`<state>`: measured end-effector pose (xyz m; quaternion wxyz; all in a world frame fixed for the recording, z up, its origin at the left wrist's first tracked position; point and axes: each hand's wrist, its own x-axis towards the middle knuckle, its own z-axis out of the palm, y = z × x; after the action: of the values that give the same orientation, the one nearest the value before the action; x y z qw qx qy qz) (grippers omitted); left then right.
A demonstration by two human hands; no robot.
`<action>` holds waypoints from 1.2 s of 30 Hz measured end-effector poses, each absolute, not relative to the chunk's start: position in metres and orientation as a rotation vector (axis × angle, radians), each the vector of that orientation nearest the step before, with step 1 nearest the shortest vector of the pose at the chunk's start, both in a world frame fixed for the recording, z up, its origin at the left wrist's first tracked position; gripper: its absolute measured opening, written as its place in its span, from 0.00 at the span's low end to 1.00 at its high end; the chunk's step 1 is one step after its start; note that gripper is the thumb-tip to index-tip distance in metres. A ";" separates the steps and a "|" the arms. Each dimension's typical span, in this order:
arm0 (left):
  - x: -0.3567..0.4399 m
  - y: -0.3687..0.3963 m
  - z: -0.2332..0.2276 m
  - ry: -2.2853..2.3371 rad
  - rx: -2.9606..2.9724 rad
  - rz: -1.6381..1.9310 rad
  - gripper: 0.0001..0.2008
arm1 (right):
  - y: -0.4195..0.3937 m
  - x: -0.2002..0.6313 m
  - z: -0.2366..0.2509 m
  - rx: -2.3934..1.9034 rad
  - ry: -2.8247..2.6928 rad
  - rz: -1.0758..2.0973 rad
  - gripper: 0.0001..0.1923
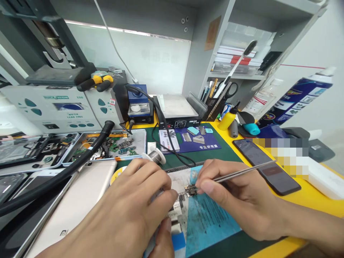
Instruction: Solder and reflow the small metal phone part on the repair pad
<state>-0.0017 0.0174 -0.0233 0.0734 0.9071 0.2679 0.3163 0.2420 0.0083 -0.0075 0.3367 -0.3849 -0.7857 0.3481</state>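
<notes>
Your left hand (134, 200) curls over the near left part of a blue-and-white sheet (206, 222), its face smudged and scuffed; what those fingers hold, if anything, cannot be told. Your right hand (236, 190) pinches a slim, straight metal tool (247, 170) that slants down toward a small circuit board (191, 192). The board lies toward the sheet's far edge, dark and narrow, flecked with silver and a touch of gold, partly hidden by your fingertips. Left of you rests a smooth, pale phone shell (77, 193); a glossy black phone (266, 166) lies along the yellow right edge of the tabletop (309, 202). Beyond stand a white-flanged spool (160, 154) of wire and a plastic tray (145, 143) of jumbled parts. Near the tabletop's far edge sits a flat-topped metal unit (174, 106).
</notes>
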 end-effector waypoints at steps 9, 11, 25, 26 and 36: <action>-0.003 0.014 -0.022 0.828 2.709 0.938 0.07 | 0.010 0.239 -0.005 -1.046 -2.047 0.956 0.09; -0.004 0.015 -0.022 0.829 2.713 0.940 0.07 | 0.010 0.239 -0.006 -1.054 -2.043 0.953 0.09; -0.003 0.015 -0.021 0.828 2.723 0.931 0.07 | 0.008 0.240 -0.005 -1.071 -2.042 0.936 0.09; -0.003 0.016 -0.021 0.831 2.722 0.924 0.07 | 0.009 0.240 -0.005 -1.070 -2.045 0.935 0.10; -0.002 0.015 -0.022 0.834 2.699 0.960 0.05 | 0.011 0.240 -0.006 -1.059 -2.053 0.934 0.11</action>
<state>-0.0023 0.0147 -0.0221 0.0791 0.9017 0.2787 0.3208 0.2401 0.0106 -0.0056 0.3195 -0.4027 -0.7808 0.3551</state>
